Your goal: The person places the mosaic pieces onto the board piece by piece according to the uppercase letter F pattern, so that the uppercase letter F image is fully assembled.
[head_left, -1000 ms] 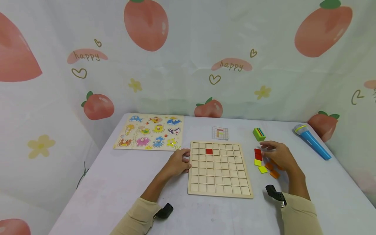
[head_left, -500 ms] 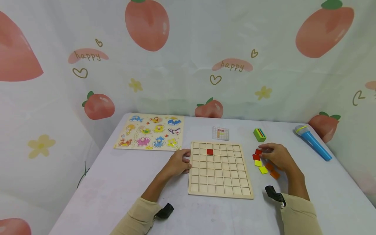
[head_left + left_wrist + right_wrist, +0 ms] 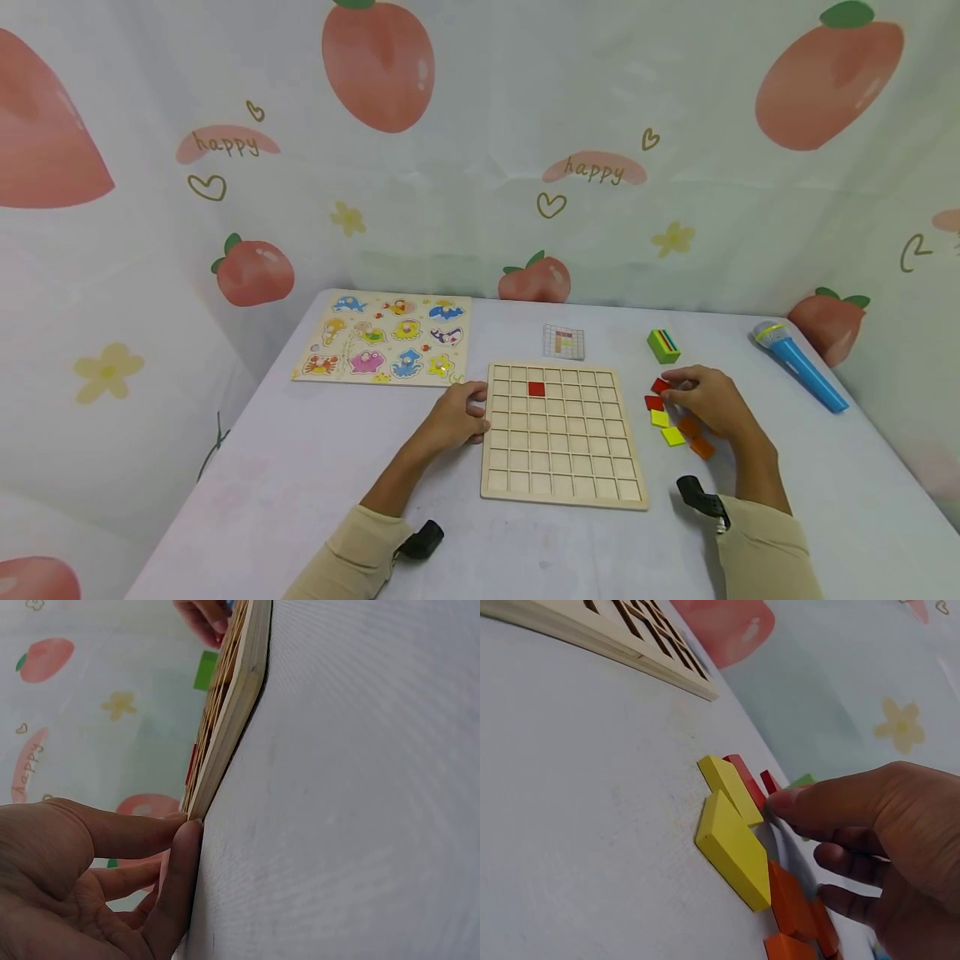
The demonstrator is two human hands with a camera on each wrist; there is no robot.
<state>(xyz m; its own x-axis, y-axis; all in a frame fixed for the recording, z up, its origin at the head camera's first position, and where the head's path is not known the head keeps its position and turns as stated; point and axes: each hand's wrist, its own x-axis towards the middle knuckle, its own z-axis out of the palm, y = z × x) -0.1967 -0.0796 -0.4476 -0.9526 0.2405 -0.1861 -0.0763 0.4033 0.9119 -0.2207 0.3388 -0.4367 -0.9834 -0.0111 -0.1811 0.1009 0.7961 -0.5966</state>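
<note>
Pinching a red tile (image 3: 660, 386) at the loose tile cluster (image 3: 673, 435), the right hand (image 3: 708, 402) works at 3 o'clock of the grid board (image 3: 561, 479); the left hand (image 3: 455, 415), fingers relaxed, braces the board's 9 o'clock edge, apparently steadying it on the surface (image 3: 315, 467).

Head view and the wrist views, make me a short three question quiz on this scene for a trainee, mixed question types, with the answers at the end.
1. True or false: the wooden grid board has exactly one red tile set in it.
2. Which hand steadies the board's edge? A. left hand B. right hand
3. Fill in: the right hand's fingertips are at a ____ loose tile beside the board.

Key: 1 true. 2 A. 3 red; whether it is already pinched cannot be told.
</note>
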